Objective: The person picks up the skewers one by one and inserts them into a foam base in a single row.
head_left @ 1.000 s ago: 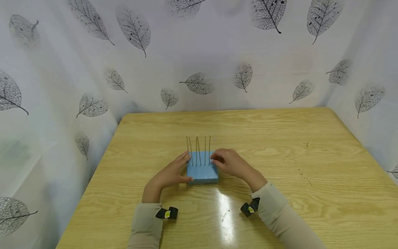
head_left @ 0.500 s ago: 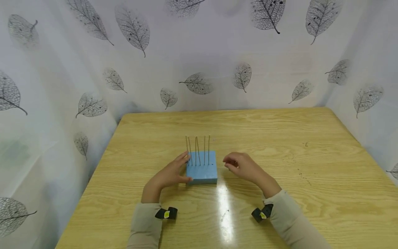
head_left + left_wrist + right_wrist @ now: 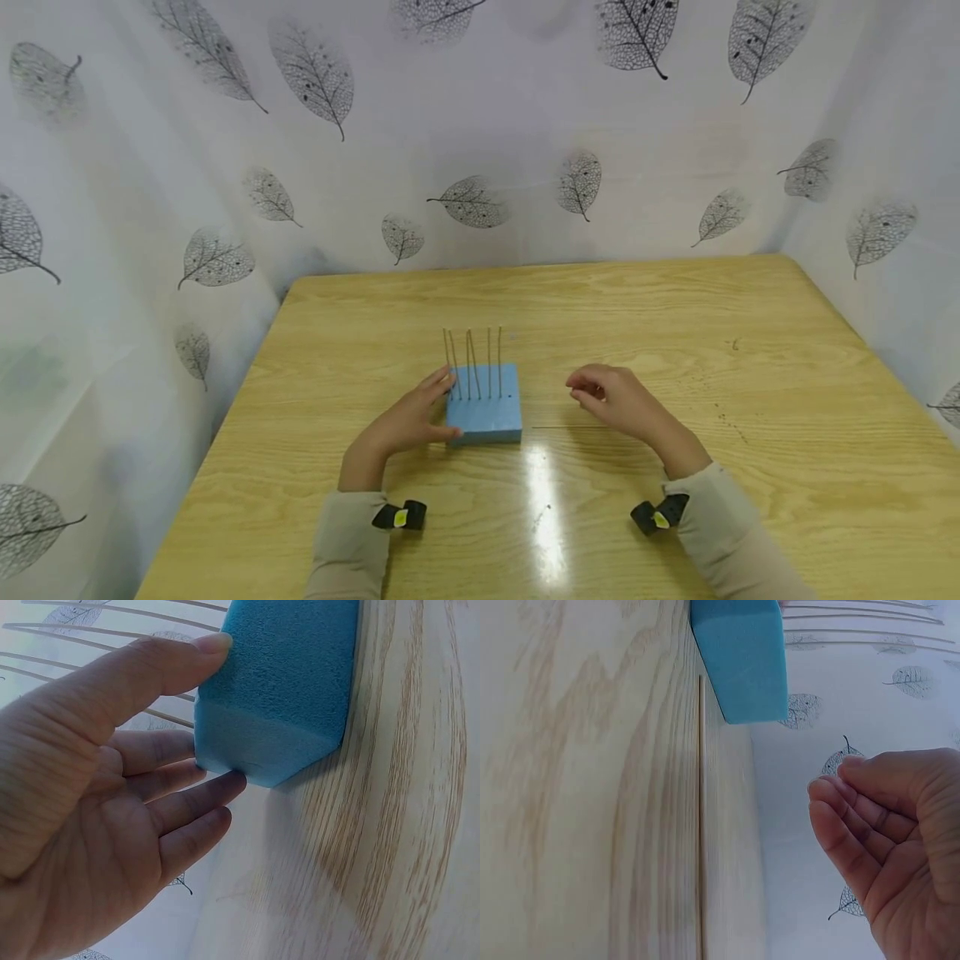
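Observation:
A light-blue foam block [image 3: 487, 421] lies on the table with several thin wooden sticks [image 3: 490, 362] standing in a row in its top, some leaning. A small dark hole [image 3: 510, 396] shows near the right end of that row. My left hand [image 3: 405, 425] holds the block's left side, its thumb [image 3: 214, 645] at the front edge and its fingers at the side. To the right of the block hovers my right hand [image 3: 615, 400], fingers loosely curled, nothing visible between thumb and fingertips. Below it, another thin stick [image 3: 701, 825] lies flat on the table.
The wood-grain table [image 3: 712, 333] extends around the block, with small dark marks [image 3: 731, 421] on its right part. A white curtain [image 3: 510, 108] with leaf prints hangs behind it and at both sides. Each wrist wears a black strap [image 3: 401, 517].
My right hand has moved from the block's right edge out to the right, uncovering the small hole and part of the lying stick. My left hand stays at the block.

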Demonstrator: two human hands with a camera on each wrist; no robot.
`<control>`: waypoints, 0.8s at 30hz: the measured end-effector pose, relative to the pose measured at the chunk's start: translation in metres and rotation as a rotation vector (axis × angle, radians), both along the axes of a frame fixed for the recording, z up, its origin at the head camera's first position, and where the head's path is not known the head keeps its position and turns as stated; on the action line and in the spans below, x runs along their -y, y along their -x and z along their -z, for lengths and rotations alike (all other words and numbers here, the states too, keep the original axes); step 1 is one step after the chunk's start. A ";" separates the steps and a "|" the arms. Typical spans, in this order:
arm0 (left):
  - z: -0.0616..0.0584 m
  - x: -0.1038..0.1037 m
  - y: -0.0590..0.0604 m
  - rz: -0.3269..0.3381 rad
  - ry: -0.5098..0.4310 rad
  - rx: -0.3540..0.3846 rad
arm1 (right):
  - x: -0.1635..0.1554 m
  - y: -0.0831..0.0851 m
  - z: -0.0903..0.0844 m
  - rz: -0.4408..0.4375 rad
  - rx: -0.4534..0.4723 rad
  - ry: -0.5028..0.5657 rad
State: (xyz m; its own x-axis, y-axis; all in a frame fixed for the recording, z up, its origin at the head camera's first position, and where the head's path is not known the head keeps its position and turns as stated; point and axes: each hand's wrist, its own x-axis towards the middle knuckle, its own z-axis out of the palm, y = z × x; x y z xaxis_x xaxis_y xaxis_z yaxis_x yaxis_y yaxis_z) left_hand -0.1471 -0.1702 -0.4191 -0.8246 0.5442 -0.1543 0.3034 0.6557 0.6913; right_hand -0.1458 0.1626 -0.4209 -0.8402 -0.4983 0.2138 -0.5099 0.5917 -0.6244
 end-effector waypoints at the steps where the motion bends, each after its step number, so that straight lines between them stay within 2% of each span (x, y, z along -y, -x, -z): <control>1: 0.000 0.000 0.000 0.000 0.002 -0.002 | -0.002 0.000 0.000 0.002 -0.011 0.003; 10: 0.002 0.000 0.000 -0.006 0.005 -0.003 | -0.019 -0.006 0.003 0.011 -0.115 0.032; 15: 0.003 0.000 0.000 0.004 -0.007 -0.004 | -0.028 -0.009 0.001 0.036 -0.116 0.027; 24: 0.003 0.000 0.000 0.007 -0.019 0.000 | -0.042 -0.014 -0.001 0.080 -0.052 -0.029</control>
